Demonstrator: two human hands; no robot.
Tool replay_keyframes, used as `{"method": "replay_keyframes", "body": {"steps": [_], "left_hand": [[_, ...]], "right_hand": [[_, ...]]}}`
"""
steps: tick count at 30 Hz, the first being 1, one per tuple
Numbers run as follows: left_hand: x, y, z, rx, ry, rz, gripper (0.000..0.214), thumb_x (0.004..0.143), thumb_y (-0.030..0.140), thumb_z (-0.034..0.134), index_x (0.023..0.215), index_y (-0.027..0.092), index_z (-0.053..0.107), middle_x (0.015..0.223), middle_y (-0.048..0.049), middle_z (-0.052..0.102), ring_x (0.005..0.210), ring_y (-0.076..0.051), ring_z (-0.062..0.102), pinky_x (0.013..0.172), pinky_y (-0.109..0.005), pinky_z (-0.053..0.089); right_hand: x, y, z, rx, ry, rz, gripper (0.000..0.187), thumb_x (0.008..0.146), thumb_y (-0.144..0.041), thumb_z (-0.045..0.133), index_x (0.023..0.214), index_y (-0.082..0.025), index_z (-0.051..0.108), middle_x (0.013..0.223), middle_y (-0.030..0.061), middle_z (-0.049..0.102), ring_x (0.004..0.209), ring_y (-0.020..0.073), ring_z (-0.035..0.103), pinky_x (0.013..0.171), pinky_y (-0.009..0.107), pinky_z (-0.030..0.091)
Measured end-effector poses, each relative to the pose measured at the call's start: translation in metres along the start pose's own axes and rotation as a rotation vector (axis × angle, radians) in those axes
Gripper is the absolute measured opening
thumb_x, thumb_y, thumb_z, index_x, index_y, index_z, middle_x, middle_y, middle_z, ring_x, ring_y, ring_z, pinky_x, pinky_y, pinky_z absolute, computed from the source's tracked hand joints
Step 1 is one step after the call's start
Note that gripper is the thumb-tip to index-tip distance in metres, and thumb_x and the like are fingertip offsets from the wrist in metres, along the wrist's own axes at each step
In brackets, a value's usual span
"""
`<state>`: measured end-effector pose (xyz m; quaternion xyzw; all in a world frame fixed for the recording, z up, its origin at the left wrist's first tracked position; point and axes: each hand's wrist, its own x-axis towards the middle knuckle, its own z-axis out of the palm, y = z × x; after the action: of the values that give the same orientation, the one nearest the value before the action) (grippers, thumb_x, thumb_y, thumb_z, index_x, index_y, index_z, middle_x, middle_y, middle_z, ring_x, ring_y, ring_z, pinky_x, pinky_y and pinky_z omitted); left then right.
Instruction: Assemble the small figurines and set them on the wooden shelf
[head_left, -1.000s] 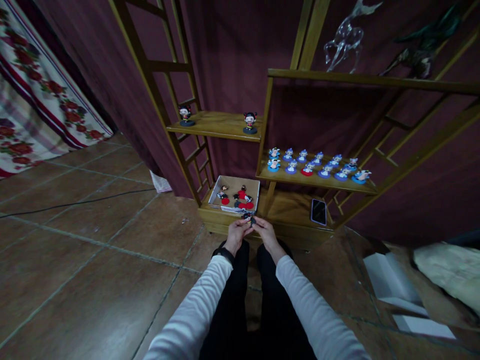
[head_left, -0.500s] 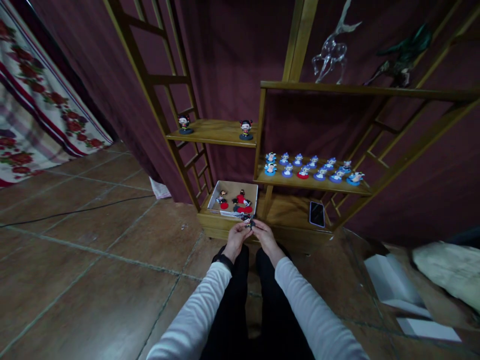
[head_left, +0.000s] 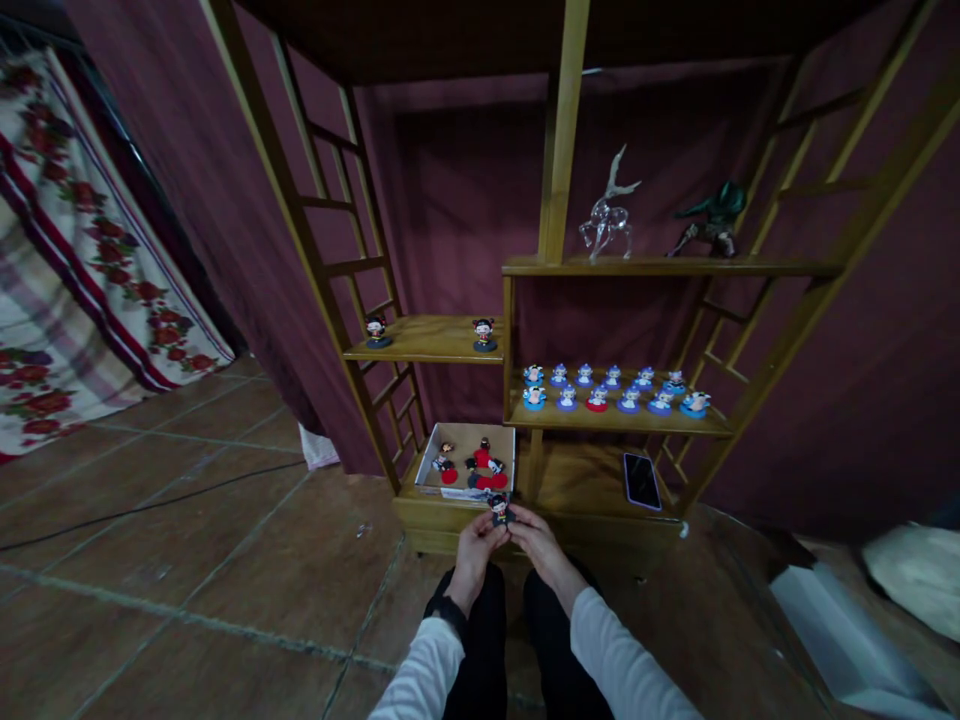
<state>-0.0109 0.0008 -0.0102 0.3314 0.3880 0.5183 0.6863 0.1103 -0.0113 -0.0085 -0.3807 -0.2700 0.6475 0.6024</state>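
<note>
My left hand (head_left: pixel 475 546) and my right hand (head_left: pixel 534 537) meet in front of me, fingers pinched together on a small dark-haired figurine (head_left: pixel 499 509). Just beyond them an open cardboard box (head_left: pixel 466 441) on the lowest wooden shelf holds several more figurines with red bases. Two similar figurines (head_left: pixel 484 335) stand on the left middle shelf. A double row of several small blue-based figurines (head_left: pixel 609 388) fills the right middle shelf.
A wooden shelf unit (head_left: pixel 559 180) stands against a dark red curtain. A phone (head_left: pixel 641 480) lies on the bottom shelf. A glass deer (head_left: pixel 606 212) and a dark green statuette (head_left: pixel 708 214) sit higher up. A floral cloth (head_left: pixel 67 270) hangs left; white cardboard (head_left: pixel 840 630) lies right.
The head camera has tilted upward, so the shelf and my hands sit lower in view. Both hands stay together on the figurine.
</note>
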Motion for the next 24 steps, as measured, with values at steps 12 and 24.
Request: {"method": "replay_keyframes", "body": {"steps": [12,24], "left_hand": [[-0.009,0.007,0.002,0.246,-0.085,-0.084,0.048,0.045,0.03,0.082,0.088,0.016,0.066,0.075,-0.0039,0.065,0.062,-0.015,0.062,0.059,-0.025,0.049],[0.027,0.24,0.086,0.767,0.247,0.917,0.039,0.074,0.03,0.06,0.11,0.017,0.056,0.107,-0.0096,0.061,0.098,-0.02,0.056,0.089,-0.033,0.041]], "right_hand": [[-0.018,-0.022,-0.009,-0.094,-0.224,0.065,0.048,0.052,-0.029,0.078,0.096,-0.017,0.066,0.096,0.0092,0.068,0.089,0.0255,0.064,0.087,0.043,0.044],[-0.011,-0.012,-0.025,-0.023,-0.105,0.098,0.058,0.043,-0.031,0.083,0.097,-0.019,0.065,0.102,0.0091,0.065,0.102,0.0287,0.058,0.09,0.046,0.042]]}}
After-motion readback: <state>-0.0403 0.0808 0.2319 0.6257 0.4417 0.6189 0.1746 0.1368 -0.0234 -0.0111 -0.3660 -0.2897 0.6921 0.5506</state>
